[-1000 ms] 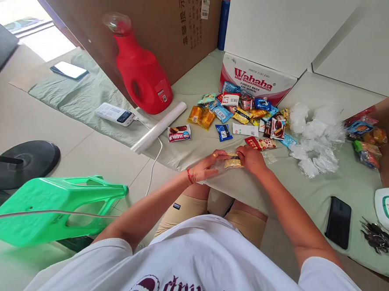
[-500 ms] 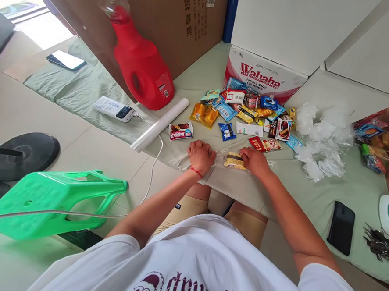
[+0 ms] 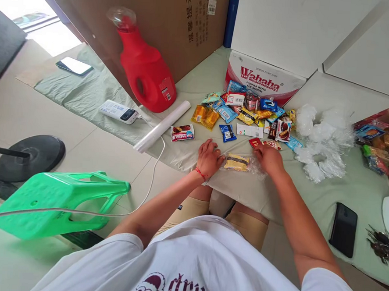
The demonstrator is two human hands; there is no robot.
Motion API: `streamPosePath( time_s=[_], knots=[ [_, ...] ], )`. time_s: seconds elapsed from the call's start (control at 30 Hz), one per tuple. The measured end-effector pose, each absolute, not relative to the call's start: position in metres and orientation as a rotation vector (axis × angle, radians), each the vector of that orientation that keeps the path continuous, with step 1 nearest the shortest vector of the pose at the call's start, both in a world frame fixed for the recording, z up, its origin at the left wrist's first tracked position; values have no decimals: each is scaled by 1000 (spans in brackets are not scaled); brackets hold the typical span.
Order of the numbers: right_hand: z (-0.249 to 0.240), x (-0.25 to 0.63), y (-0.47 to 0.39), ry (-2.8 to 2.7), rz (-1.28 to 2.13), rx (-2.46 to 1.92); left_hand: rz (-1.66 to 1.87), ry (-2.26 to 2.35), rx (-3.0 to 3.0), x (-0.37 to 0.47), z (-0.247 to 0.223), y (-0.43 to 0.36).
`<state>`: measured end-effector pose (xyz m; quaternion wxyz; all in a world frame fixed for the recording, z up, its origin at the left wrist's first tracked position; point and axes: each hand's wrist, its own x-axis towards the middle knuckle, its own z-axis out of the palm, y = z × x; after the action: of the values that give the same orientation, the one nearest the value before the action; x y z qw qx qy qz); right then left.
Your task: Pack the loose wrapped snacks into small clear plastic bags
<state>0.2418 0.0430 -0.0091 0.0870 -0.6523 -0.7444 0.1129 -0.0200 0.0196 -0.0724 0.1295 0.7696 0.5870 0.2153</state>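
Observation:
A yellow snack packet with a dark band (image 3: 237,162) lies on the cloth between my hands, wrapped in clear plastic film (image 3: 256,167). My left hand (image 3: 210,158) rests on the cloth with fingers apart, its thumb side touching the wrap's left end. My right hand (image 3: 268,160) is closed at the wrap's other end, fingertips pinching the loose film. Just beyond it lies a red and cream snack packet (image 3: 255,143), partly covered by the fingers. Farther out are a small blue packet (image 3: 227,133) and a white packet (image 3: 250,130).
A pile of snack packets (image 3: 246,107) sits before the Wahaha carton (image 3: 264,81). Crumpled clear plastic (image 3: 326,140) lies to the right. Leftward are a film roll (image 3: 162,126), a red jug (image 3: 149,72) and a corded power bank (image 3: 119,111). A black phone (image 3: 343,229) lies near the right edge.
My right hand has moved right, off the yellow packet and onto the film at its end. My left hand has loosened its fingers. The camera view has shifted slightly.

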Motion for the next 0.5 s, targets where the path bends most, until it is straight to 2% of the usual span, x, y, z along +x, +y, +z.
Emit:
streamPosePath(
  time_s=[0.07, 0.13, 0.27, 0.37, 0.5],
  knots=[
    [4, 242, 35, -2117, 99, -1929, 618, 1713, 2239, -19, -73, 20],
    [12, 231, 22, -2160, 59, -1759, 589, 1698, 2253, -18, -71, 19],
    [-4, 200, 1, -2434, 432, -1574, 483, 1692, 2179, -20, -62, 23],
    [-27, 189, 0, -2383, 619, -1637, 439, 1765, 1854, -20, -50, 33],
    [-40, 185, 5, -2254, 746, -1581, 513, 1547, 1452, -3, -34, 45]
  ],
)
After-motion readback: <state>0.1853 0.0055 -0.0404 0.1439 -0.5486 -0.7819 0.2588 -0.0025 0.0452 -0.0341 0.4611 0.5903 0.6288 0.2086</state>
